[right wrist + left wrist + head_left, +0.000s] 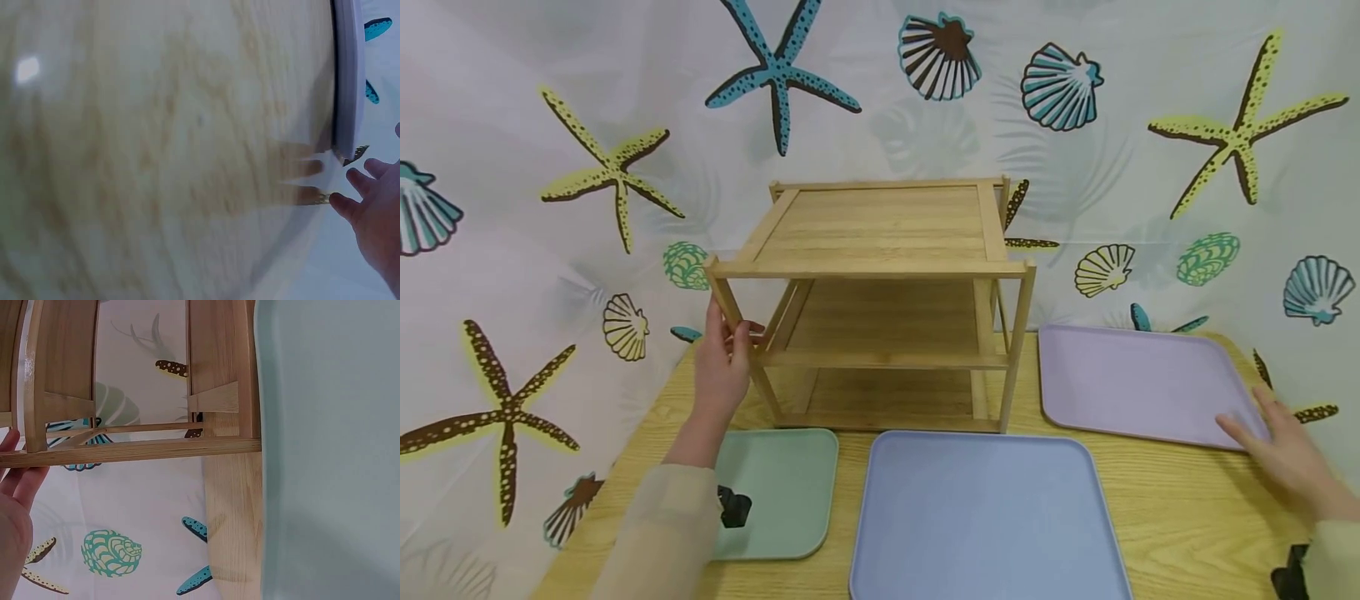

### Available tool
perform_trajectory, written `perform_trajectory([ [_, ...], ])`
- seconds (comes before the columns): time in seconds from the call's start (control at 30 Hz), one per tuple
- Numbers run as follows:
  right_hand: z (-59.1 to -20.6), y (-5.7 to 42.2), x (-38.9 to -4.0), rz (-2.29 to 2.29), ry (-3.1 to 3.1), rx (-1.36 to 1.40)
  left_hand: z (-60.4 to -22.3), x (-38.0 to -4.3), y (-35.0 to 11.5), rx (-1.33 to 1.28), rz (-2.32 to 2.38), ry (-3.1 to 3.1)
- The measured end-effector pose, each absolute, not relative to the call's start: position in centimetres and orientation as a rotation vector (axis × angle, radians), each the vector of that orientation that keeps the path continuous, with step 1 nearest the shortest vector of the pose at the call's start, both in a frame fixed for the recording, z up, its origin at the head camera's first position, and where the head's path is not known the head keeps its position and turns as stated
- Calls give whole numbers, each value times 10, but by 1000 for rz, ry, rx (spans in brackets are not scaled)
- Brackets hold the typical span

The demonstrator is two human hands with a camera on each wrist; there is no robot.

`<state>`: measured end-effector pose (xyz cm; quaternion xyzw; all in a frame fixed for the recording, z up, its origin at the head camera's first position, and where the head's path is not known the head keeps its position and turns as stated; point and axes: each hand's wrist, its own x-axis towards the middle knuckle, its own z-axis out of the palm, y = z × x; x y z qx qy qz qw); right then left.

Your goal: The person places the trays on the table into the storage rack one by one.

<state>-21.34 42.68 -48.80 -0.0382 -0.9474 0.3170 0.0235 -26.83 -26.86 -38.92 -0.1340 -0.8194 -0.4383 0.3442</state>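
Observation:
A three-tier wooden shelf stands at the back of the table. My left hand grips its left front post, with the thumb on the near side and some fingers partly hidden behind the wood. In the left wrist view, the fingers of the left hand lie against that post. My right hand is beside the right end of a flat purple tray, fingers spread and extended. The right wrist view shows the right hand near the tray's corner; whether they touch, I cannot tell.
A green tray lies in front of the shelf at left, under my left forearm. Beside it is a larger blue tray. All rest on a wood-grain table. Behind hangs a white cloth printed with starfish and shells.

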Motion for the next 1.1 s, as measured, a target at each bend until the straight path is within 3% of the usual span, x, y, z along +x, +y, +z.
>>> perform_trajectory([
  [0.47, -502, 426, -226, 727, -2938, -255, -365, -245, -248, -364, -1109, -2102],
  [0.7, -505, 427, -224, 674, -2886, -239, -394, -271, -271, -357, -1099, -2114],
  [1.1, -506, 428, -220, 712, -2868, -205, -394, -271, -271, -365, -1116, -2130],
])
